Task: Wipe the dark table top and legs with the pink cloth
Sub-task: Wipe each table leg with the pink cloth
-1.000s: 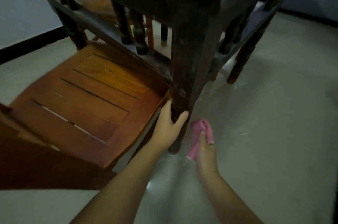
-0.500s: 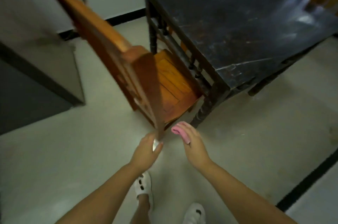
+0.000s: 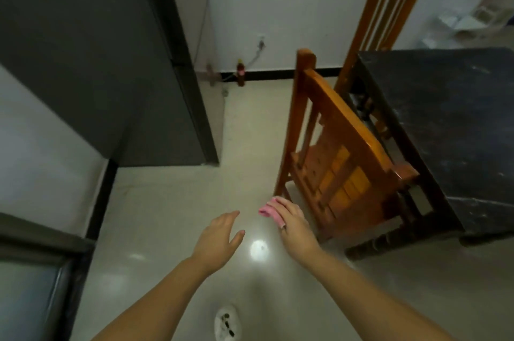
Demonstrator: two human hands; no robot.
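Observation:
The dark table point(image 3: 445, 123) fills the right side, its scuffed black top seen from above and one turned leg point(image 3: 372, 246) showing near the floor. My right hand point(image 3: 292, 226) holds the folded pink cloth point(image 3: 268, 211) in the air, left of the table's near corner and apart from it. My left hand point(image 3: 219, 235) hovers beside it with fingers extended and relaxed, holding nothing. Both hands are over the pale floor.
A wooden chair point(image 3: 342, 162) is tucked against the table's left side, right in front of my right hand. A second chair point(image 3: 389, 7) stands behind the table. A tall grey cabinet point(image 3: 116, 62) is on the left. A bottle point(image 3: 240, 72) stands by the far wall.
I have risen from crouching at the table leg and the view has swung left. My left hand let go of the leg and now hangs free. The cloth stays in my right hand.

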